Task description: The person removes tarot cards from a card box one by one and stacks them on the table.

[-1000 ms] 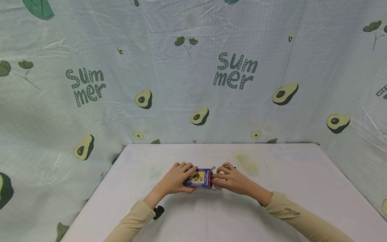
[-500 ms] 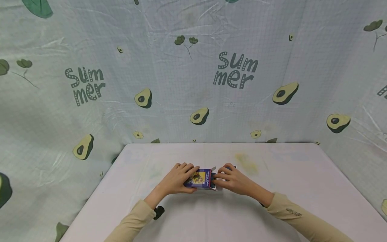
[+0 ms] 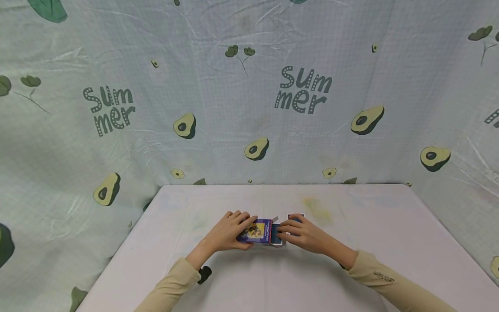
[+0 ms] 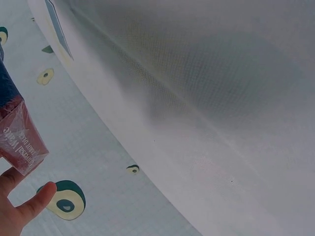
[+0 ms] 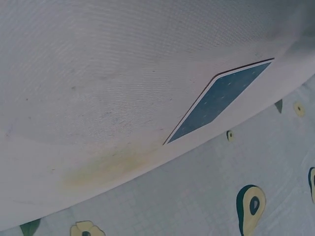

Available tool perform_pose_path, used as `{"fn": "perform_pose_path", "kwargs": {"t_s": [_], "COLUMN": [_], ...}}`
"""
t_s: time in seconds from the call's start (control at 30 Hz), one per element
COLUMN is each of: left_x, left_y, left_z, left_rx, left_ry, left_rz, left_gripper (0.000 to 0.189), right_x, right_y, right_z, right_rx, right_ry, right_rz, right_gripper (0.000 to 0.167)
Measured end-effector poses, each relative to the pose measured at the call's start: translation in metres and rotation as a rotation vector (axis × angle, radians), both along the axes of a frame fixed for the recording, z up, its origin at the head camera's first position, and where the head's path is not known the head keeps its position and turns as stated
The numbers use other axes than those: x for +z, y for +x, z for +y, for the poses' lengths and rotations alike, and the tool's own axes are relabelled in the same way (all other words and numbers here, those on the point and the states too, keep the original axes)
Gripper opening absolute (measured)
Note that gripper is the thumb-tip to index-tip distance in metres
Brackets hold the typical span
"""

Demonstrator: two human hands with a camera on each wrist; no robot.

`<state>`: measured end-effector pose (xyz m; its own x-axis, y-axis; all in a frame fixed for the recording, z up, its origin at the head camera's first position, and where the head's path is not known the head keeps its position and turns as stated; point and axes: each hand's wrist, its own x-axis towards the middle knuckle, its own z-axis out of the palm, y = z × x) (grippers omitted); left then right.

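My left hand point(image 3: 226, 232) grips a purple tarot card box point(image 3: 254, 231) with a yellow picture on its front. At the box's right end the flap stands open. A stack of blue-backed cards point(image 3: 277, 236) sticks partly out there, and the fingertips of my right hand point(image 3: 306, 234) hold its outer end. In the left wrist view, the reddish end of the box point(image 4: 23, 142) shows above my thumb. A single blue card point(image 5: 219, 103) with a white border lies flat on the table, partly behind my right hand in the head view.
The white table point(image 3: 343, 208) carries a faint yellow stain point(image 3: 317, 209) past the right hand. Beyond its far edge hangs a pale cloth point(image 3: 218, 160) printed with avocados. A black band point(image 3: 204, 274) sits at my left wrist.
My right hand has moved slightly right, and more of the card stack shows outside the box. The lone card behind the hand has become more visible. My left hand stays nearly still.
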<state>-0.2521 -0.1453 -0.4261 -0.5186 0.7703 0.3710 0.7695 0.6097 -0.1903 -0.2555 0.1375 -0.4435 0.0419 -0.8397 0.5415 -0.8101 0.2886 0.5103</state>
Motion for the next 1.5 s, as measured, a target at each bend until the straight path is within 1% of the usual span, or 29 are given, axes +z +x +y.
{"fn": "perform_pose_path", "kwargs": {"t_s": [0.17, 0.3, 0.33, 0.43, 0.57, 0.63, 0.73, 0.87, 0.93, 1.03, 1.27, 1.5], "left_x": [0.000, 0.000, 0.000, 0.001, 0.001, 0.001, 0.000, 0.000, 0.000, 0.001, 0.001, -0.002], "left_y": [0.001, 0.001, 0.001, 0.000, 0.000, 0.000, -0.001, -0.001, -0.001, -0.001, -0.001, 0.000], "left_z": [0.000, 0.001, 0.001, 0.002, 0.002, 0.002, 0.002, 0.002, 0.002, 0.003, 0.003, 0.002], "left_rx": [0.006, 0.012, 0.014, 0.014, 0.008, 0.005, 0.003, 0.000, -0.001, -0.001, 0.001, 0.004], "left_ry": [-0.009, -0.009, -0.010, -0.011, -0.012, -0.014, -0.020, -0.026, -0.031, -0.037, -0.043, -0.046], "left_rz": [-0.012, -0.030, -0.032, -0.031, -0.014, -0.002, 0.011, 0.015, 0.015, 0.014, 0.019, 0.032], "left_gripper": [0.075, 0.074, 0.074, 0.074, 0.075, 0.075, 0.075, 0.075, 0.075, 0.076, 0.075, 0.074], "right_x": [-0.001, -0.001, -0.001, -0.001, -0.001, -0.001, 0.000, 0.001, 0.001, -0.001, -0.005, -0.006], "right_y": [0.002, 0.003, 0.003, 0.003, 0.004, 0.004, 0.005, 0.009, 0.010, 0.010, 0.008, 0.009], "right_z": [0.004, 0.007, 0.007, 0.006, 0.005, 0.004, 0.001, -0.003, -0.004, -0.006, -0.007, -0.004], "right_rx": [-0.007, -0.012, -0.010, 0.001, 0.034, 0.046, 0.030, -0.046, -0.074, -0.099, -0.099, -0.105], "right_ry": [0.002, 0.001, -0.003, -0.021, -0.050, -0.063, -0.075, -0.058, -0.045, -0.032, -0.022, -0.040], "right_rz": [0.018, 0.001, -0.007, -0.046, -0.100, -0.127, -0.178, -0.223, -0.236, -0.250, -0.267, -0.285], "right_gripper": [0.032, 0.017, 0.018, 0.031, 0.024, 0.027, 0.030, 0.042, 0.045, 0.045, 0.042, 0.044]}}
